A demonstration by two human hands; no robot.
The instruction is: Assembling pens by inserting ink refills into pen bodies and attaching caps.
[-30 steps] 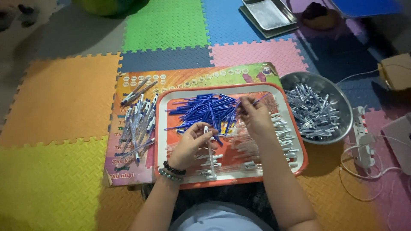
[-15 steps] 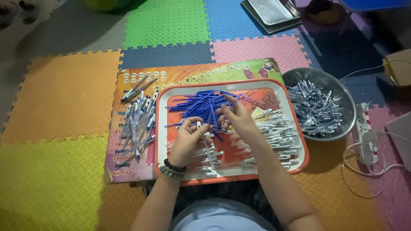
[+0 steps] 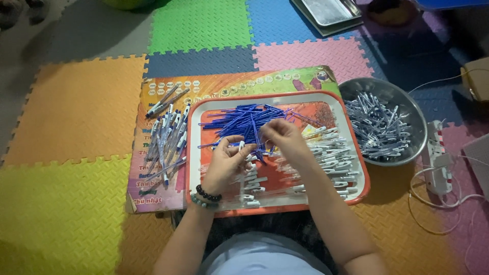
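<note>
Since ~1 s ago the right hand [image 3: 281, 136] has come in from the tray's right side to mid-tray, now nearly touching the left hand [image 3: 227, 162] over the blue refills [image 3: 244, 119]; both pinch what looks like one thin blue refill and a white pen part, though it's too small to be sure. So picking has given way to fitting parts together. Finished pens [image 3: 165, 137] lie on the poster left of the orange tray [image 3: 326, 199]; metal bowl [image 3: 402, 102] w/ more parts sits right.
</note>
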